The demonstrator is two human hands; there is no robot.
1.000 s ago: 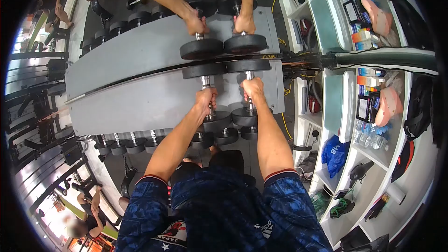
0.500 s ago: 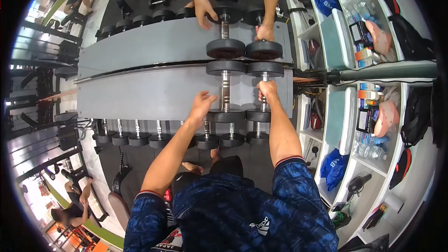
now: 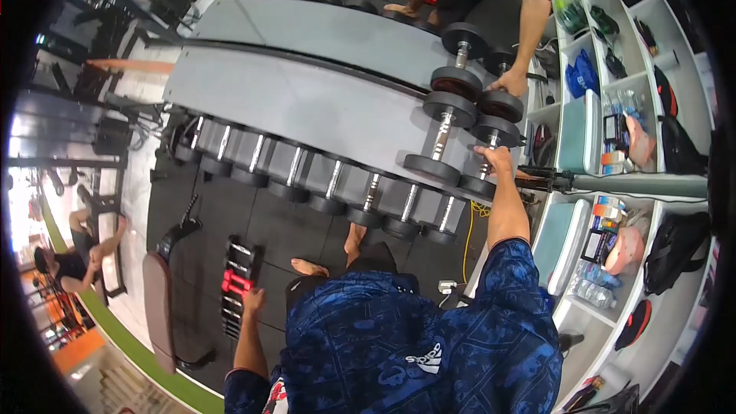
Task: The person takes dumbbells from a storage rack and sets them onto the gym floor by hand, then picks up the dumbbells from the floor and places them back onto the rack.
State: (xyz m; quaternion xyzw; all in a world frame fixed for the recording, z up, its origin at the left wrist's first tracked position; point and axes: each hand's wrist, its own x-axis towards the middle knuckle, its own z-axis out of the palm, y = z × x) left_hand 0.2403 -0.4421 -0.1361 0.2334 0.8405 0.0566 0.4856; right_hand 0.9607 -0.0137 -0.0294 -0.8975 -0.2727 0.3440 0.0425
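Observation:
Two dumbbells rest side by side on the right end of the grey rack top [image 3: 307,103], against a mirror. My right hand [image 3: 494,159] is on the handle of the right dumbbell [image 3: 498,132], fingers closed round it. No hand touches the left dumbbell [image 3: 441,136]. My left hand [image 3: 253,299] hangs low at my left side, beside a black and red rack of small items [image 3: 239,284] on the floor; its fingers are too small and blurred to read. A row of dumbbells [image 3: 333,180] lies on the tier below.
White shelves [image 3: 567,322] with bottles and a bag line the right side. A padded bench [image 3: 159,310] stands at left. Another person [image 3: 77,261] sits at far left. A yellow cable [image 3: 469,241] runs down near the rack's right end. The mirror repeats the dumbbells.
My left hand has moved from beside the left dumbbell, which it held a second ago, down to my left side. My right hand stays on its dumbbell. The view has turned left.

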